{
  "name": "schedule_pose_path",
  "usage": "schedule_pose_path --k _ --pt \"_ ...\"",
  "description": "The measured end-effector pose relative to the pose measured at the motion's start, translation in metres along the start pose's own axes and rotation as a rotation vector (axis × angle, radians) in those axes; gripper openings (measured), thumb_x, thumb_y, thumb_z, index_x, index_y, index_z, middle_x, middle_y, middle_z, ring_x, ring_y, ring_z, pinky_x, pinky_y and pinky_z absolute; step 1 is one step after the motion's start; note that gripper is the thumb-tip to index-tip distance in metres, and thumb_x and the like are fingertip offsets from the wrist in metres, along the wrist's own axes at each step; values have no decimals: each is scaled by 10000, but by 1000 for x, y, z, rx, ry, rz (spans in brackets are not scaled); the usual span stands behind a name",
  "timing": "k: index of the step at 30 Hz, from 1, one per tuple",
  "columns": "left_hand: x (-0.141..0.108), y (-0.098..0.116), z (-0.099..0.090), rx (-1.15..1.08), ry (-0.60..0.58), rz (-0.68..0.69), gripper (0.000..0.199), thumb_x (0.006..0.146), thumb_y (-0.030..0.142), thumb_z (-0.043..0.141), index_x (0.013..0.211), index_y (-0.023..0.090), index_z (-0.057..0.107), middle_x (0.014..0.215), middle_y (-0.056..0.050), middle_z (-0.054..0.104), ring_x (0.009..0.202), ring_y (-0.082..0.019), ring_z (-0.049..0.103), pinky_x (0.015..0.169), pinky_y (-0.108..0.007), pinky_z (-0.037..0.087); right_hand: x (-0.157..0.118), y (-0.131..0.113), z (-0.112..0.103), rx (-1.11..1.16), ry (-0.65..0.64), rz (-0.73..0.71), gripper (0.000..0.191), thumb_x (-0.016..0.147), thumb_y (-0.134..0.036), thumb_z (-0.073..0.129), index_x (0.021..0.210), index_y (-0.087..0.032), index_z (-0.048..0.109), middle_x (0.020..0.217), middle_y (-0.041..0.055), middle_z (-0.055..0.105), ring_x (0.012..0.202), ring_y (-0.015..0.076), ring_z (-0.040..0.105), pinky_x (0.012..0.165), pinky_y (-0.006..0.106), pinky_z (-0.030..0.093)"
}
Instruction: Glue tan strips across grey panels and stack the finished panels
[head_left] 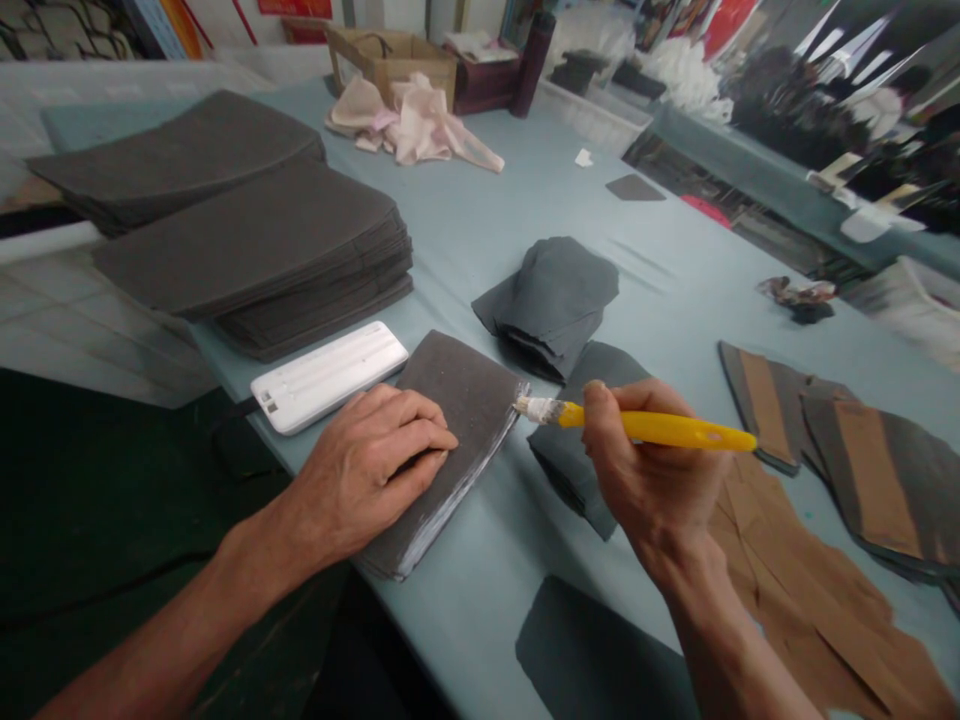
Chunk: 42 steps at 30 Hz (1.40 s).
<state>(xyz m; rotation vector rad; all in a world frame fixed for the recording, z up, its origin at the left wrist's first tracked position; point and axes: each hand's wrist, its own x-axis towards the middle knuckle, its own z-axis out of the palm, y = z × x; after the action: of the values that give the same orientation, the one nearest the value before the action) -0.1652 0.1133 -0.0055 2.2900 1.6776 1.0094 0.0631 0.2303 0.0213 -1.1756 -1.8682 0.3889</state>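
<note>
My left hand (386,450) lies over a stack of dark grey sheets (469,380), its slightly bent fingers pressing on the top face. White paste coats the stack's right-hand edge. Between the thumb and fingers of my right hand (652,460) is a paintbrush (660,428) with a yellow handle. Its white-smeared bristles touch the far right corner of the stack. Just beyond, a folded bundle of dark pieces (559,295) sits on the table, and another dark bundle (574,465) lies partly behind my right hand.
A white power strip (330,375) lies left of the stack. Tall piles of dark sheets (262,240) stand behind it on the blue-green table (480,620). Pale cloths (412,120) and a cardboard box (394,65) are at the back. Brown pieces (817,590) lie at right.
</note>
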Motion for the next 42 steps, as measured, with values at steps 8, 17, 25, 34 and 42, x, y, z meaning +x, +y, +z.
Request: schedule_pose_path --k 8,17,25,34,42 --pt "-1 0 0 0 -2 -10 168 1037 142 558 1033 187 720 1069 -48 735 945 -201 636 872 -367 472 14 5 -5 -125 -23 -391 223 1009 -379 684 859 -217 711 725 -5 741 584 134 670 559 252 482" --pt "0 -1 1 -3 2 -11 170 1032 142 560 1034 189 723 1073 -49 734 937 -200 635 865 -364 468 5 5 -16 -160 -173 -649 70 1041 -238 658 1021 -195 708 817 12 765 638 111 698 604 212 520" --pt "-1 -1 1 -7 -12 -24 171 1028 146 558 1038 200 720 1089 -49 739 959 -206 647 871 -370 469 -5 -9 -25 -129 -210 -569 143 1031 -220 628 908 -223 700 701 -26 727 547 102 660 560 210 483" --pt "-1 0 1 -15 -20 -28 167 1042 152 552 1040 199 713 1087 -47 734 956 -204 629 872 -379 464 0 -2 -12 -111 -178 -500 161 1031 -275 625 910 -237 723 743 -9 755 593 123 680 573 234 504" --pt "0 -1 1 -23 -11 -18 159 1031 152 564 1039 196 717 1073 -47 740 958 -208 640 871 -378 468 -43 -33 -34 57 -386 -546 88 1016 -167 623 976 -212 688 694 -23 695 537 97 647 545 202 502"
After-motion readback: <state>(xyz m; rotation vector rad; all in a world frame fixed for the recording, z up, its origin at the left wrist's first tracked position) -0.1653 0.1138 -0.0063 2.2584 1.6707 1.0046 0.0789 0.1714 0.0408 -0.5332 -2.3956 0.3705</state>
